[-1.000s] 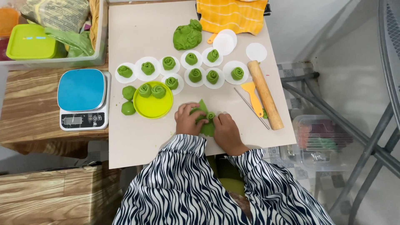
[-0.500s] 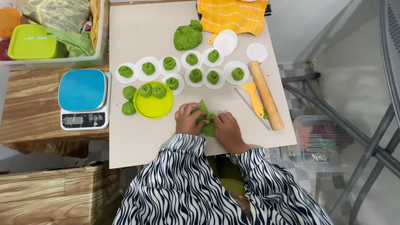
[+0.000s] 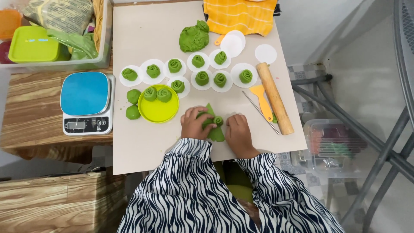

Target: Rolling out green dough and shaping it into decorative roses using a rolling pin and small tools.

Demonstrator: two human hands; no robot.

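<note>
My left hand (image 3: 195, 124) and my right hand (image 3: 238, 131) rest on the beige mat (image 3: 146, 146), fingers on a strip of green dough (image 3: 214, 125) that is partly rolled into a spiral between them. Just left of my hands a lime-green plate (image 3: 158, 113) carries two rolled dough roses. Several more green dough roses (image 3: 201, 78) sit on white paper discs in two rows beyond my hands. A large lump of green dough (image 3: 193, 38) lies further back.
A wooden rolling pin (image 3: 274, 98), an orange scraper (image 3: 262, 99) and a thin metal stick lie right of my hands. Two plain dough balls (image 3: 133, 112) sit left of the plate. A blue-topped kitchen scale (image 3: 86, 102) stands at left, a clear bin (image 3: 56, 34) behind it.
Both hands stay on the dough strip, with only small finger movements as the roll turns; nothing else has shifted.
</note>
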